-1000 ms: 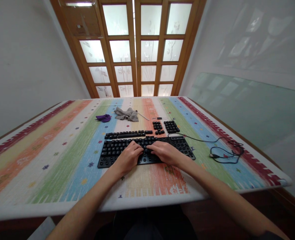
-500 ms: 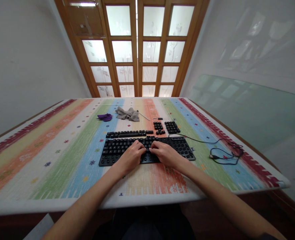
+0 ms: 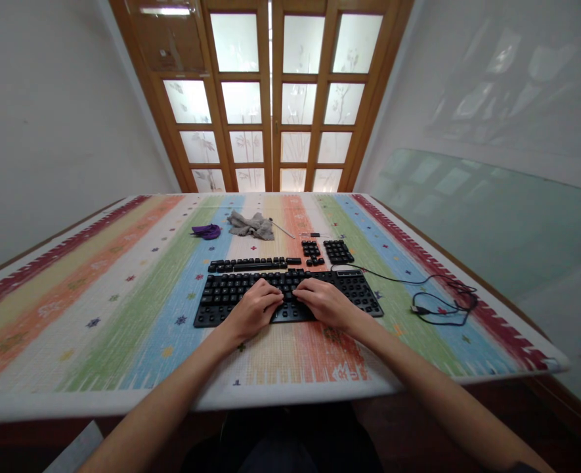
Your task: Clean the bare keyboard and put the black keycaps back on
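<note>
A black keyboard (image 3: 221, 297) lies on the striped mat in front of me. My left hand (image 3: 251, 311) rests on its middle keys, fingers bent, tips pointing right. My right hand (image 3: 325, 303) rests beside it, fingers bent, tips pointing left. The fingertips of both hands meet on the same patch of keys, and I see nothing held in either. Behind the keyboard lie a row of loose black keycaps (image 3: 251, 265) and two small blocks of keycaps (image 3: 338, 251).
The keyboard's black cable (image 3: 442, 303) coils to the right on the colourful striped mat (image 3: 123, 309). A grey cloth (image 3: 251, 225), a purple item (image 3: 206, 230) and a thin metal tool (image 3: 283, 228) lie further back. Wooden glazed doors stand beyond the table.
Both hands stay on the middle of the keyboard, with only small shifts of the fingers. The view has moved slightly.
</note>
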Available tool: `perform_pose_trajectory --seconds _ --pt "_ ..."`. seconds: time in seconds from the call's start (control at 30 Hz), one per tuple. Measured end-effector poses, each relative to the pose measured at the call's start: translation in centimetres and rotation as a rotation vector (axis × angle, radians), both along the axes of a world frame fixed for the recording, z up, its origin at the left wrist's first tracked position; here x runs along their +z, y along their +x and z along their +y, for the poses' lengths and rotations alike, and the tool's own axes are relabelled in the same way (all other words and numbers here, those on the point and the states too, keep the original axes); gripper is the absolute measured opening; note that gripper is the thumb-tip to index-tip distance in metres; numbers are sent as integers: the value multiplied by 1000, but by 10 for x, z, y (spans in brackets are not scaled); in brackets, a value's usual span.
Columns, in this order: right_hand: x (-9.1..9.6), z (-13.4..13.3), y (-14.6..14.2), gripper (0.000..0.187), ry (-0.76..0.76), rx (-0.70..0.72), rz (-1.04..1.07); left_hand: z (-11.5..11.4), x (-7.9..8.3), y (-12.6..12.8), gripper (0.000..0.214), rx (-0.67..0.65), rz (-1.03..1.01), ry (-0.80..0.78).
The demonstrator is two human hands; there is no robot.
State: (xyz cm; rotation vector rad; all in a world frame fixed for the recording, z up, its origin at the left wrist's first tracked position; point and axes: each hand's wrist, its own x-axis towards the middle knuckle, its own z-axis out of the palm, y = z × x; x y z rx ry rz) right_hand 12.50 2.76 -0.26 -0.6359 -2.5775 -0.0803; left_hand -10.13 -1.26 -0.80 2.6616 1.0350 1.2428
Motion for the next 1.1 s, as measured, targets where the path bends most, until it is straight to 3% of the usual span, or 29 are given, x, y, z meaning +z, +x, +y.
perform_pose_trajectory --seconds 0.3,0.73,0.9,1.1 --pt "-1 1 0 21 4 -2 -39 0 3 -1 15 18 81 -3" --pt "17 -14 -15 19 -20 -73 -291 -1 7 4 21 43 218 -17" --pt "17 -13 -14 18 -19 -71 -309 -5 14 9 17 88 278 -8" --pt "13 -11 -5 23 -9 -47 -241 -6 10 6 12 121 228 -34"
